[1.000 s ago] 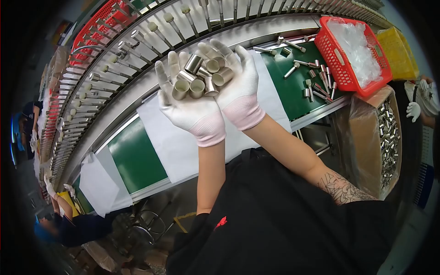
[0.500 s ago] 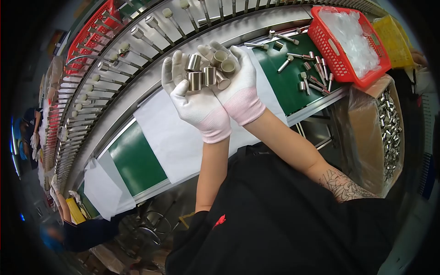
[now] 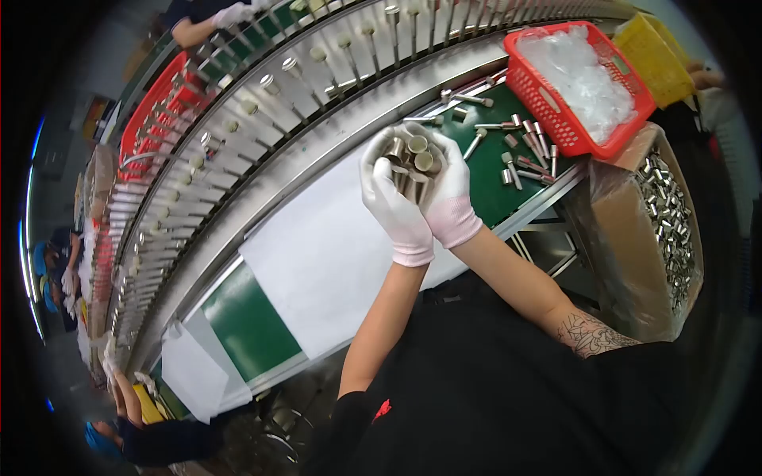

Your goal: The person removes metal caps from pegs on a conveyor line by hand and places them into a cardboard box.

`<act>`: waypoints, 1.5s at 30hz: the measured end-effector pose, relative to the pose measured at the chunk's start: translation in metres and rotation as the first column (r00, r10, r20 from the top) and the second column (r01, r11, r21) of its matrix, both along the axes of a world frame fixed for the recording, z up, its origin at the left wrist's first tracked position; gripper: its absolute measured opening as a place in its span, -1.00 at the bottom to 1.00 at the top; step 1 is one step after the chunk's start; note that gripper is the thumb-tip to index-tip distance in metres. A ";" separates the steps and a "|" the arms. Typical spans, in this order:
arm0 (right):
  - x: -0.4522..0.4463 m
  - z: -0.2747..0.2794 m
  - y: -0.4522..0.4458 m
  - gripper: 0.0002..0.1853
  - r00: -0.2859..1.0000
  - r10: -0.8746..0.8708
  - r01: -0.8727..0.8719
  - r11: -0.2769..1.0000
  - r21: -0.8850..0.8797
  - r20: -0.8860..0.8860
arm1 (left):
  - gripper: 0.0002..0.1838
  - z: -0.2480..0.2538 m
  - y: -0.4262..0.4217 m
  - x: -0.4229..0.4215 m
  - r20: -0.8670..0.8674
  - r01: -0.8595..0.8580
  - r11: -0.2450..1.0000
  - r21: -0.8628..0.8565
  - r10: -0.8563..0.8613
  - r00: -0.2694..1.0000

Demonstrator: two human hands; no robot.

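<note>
– Green bench top (image 3: 250, 325) along the near side, partly under a large white sheet (image 3: 317, 246). Beyond, a curved metal rail (image 3: 317, 159), lined with upright spindles (image 3: 395, 36).

– And the hands?

– Left hand (image 3: 389, 202) and right hand (image 3: 448, 184), both in white gloves, pressed together into one deep bowl. Fingers curled up around the load, neither spread flat nor clenched.

– Around what, exactly?

– Around a small heap of metal cups (image 3: 417, 145), some with open ends showing, others leaning on their sides. Impossible to count, with the lower ones hidden by gloves.

– Resting on the bench or raised above it?

– Cannot tell from this one view. Somewhere over the right end of the sheet, near the bare green.

– How much done, how much left?

– One handful gathered, by the look of it, and not yet set down. Plenty outside the hands: loose stems and tubes (image 3: 475, 143) scattered to the right, and a carton (image 3: 623, 230) at near right, heaped with shiny parts (image 3: 671, 230). Too small to match with the cups.

– Anything else?

– Far right, a red basket (image 3: 532, 87) of crumpled clear plastic (image 3: 579, 67), just beside the scattered pieces.
</note>
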State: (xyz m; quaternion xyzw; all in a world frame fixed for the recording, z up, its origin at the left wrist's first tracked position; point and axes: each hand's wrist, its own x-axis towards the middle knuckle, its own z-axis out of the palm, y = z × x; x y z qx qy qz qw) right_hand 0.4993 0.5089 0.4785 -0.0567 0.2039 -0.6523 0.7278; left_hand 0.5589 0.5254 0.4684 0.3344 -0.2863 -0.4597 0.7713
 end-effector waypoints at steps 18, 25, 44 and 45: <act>-0.439 0.054 0.180 -0.44 -0.726 -0.100 0.683 0.015 -0.731 -0.680 | -0.66 -0.025 -0.004 -0.051 0.596 0.652 0.759 0.008 -0.527 0.606; -0.106 0.030 0.006 -0.68 -0.165 -0.592 0.288 0.736 -0.613 -0.789 | -0.76 0.028 -0.052 0.254 0.833 -0.372 0.748 -0.550 0.524 -0.180; 0.194 0.037 -0.027 -0.76 -0.143 -0.736 -0.620 0.587 -0.520 -0.661 | -0.58 0.252 0.120 0.364 0.885 -0.204 0.910 -0.360 0.264 -0.383; 0.223 0.045 -0.019 -0.77 -0.126 -0.732 -0.666 0.563 -0.489 -0.670 | -0.63 0.245 0.131 0.384 0.893 -0.312 0.894 -0.321 0.175 -0.415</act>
